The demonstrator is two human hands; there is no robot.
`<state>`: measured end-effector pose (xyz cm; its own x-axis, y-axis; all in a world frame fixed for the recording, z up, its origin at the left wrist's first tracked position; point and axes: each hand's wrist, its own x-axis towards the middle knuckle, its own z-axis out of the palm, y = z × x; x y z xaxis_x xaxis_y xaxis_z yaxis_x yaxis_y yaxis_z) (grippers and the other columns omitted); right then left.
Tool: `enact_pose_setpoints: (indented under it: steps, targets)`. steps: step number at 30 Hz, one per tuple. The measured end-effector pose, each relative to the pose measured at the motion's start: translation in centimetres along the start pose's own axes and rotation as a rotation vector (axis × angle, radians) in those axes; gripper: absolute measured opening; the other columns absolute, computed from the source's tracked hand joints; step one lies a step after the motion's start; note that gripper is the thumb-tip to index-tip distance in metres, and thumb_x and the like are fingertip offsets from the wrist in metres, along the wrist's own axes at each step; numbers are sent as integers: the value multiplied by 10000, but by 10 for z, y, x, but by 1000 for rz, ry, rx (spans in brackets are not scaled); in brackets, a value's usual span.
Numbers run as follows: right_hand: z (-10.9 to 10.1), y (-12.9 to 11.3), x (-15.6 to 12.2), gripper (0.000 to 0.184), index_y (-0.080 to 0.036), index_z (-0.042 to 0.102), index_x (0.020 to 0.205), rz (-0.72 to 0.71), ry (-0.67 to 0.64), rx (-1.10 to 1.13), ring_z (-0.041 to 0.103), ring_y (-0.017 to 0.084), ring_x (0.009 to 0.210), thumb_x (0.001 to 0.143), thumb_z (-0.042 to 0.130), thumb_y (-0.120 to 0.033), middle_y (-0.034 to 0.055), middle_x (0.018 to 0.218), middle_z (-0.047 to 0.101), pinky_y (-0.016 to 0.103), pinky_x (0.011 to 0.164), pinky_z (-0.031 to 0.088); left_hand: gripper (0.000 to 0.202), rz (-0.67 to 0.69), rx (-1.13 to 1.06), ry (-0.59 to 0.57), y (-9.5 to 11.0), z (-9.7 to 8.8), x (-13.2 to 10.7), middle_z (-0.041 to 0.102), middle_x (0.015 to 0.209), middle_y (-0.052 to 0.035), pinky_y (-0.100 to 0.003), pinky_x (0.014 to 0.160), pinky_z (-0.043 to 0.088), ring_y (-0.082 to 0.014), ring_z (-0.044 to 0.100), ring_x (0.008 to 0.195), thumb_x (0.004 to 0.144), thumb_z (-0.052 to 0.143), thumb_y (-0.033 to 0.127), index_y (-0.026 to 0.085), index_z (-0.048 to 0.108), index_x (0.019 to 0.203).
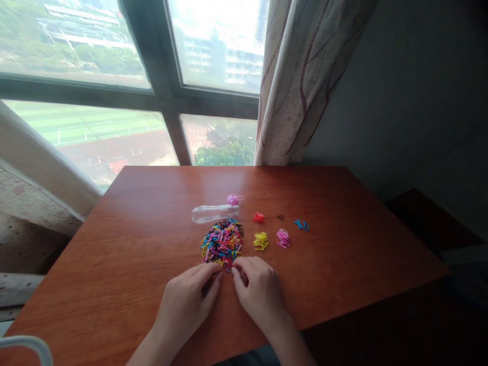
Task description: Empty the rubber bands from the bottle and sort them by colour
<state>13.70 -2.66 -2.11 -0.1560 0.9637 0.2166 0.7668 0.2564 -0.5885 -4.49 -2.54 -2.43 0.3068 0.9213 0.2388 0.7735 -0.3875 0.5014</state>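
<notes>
A mixed pile of small coloured rubber bands (221,240) lies on the table, with black, yellow, pink, blue and red ones tangled together. My left hand (192,292) is at the pile's near edge, thumb and forefinger pinched together. Just across from it, my right hand (259,284) also pinches, its fingertips by a few bands at the lower right of the pile. What lies between the fingertips of either hand is too small to make out. To the right are sorted groups: red bands (258,217), yellow bands (261,241), pink bands (283,238), blue bands (302,225) and a dark band (280,217).
Behind the pile a clear plastic bottle (213,213) lies on its side, with a pink cap (232,199) beside its neck. The brown wooden table (343,264) meets a window and curtain (297,81) at the back. A white curved tube (28,341) shows at lower left.
</notes>
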Motion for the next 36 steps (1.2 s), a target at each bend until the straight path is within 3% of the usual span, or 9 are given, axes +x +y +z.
enact_pose_setpoints:
  steps: [11, 15, 20, 27, 31, 36]
  targets:
    - [-6, 7, -3, 118, -209, 660, 852, 84, 65, 297, 582, 134, 640, 876, 549, -180, -9, 717, 650, 218, 602, 397, 160, 16, 9, 23, 0, 2, 0, 760, 926, 9, -264, 668, 542, -178, 726, 786, 909, 520, 279, 261, 664, 977]
    - [-18, 18, 10, 139, -204, 673, 834, 95, 125, 261, 564, 127, 594, 890, 547, -223, -10, 688, 640, 216, 576, 390, 154, 10, 17, 15, 1, 2, 0, 759, 909, 11, -265, 656, 539, -177, 725, 772, 910, 514, 268, 260, 659, 962]
    - [-40, 43, 49, 141, -205, 686, 837, 96, 253, 70, 577, 143, 601, 882, 559, -245, -5, 671, 653, 234, 614, 396, 155, 24, 27, 32, 3, 1, 0, 759, 901, 7, -265, 638, 534, -180, 726, 761, 908, 504, 268, 255, 654, 945]
    - [-51, 63, 87, 112, -227, 686, 824, 77, 140, -200, 604, 159, 649, 866, 583, -220, 3, 727, 693, 246, 602, 350, 169, 26, 19, 25, 3, 1, -1, 756, 886, 0, -255, 633, 528, -174, 720, 744, 908, 493, 254, 253, 658, 948]
    - [-50, 65, 89, 96, -240, 693, 839, 80, 77, -307, 622, 163, 678, 862, 603, -219, 2, 752, 707, 251, 587, 326, 177, 20, 13, 11, 5, 0, -1, 753, 889, -9, -249, 646, 527, -170, 714, 748, 908, 488, 243, 249, 662, 940]
    - [-50, 66, 84, 110, -232, 699, 835, 66, 26, -288, 625, 153, 659, 867, 596, -211, 2, 724, 703, 246, 598, 345, 172, 24, 7, 17, 8, -2, 1, 754, 884, -3, -254, 634, 526, -173, 716, 744, 905, 495, 244, 250, 664, 934]
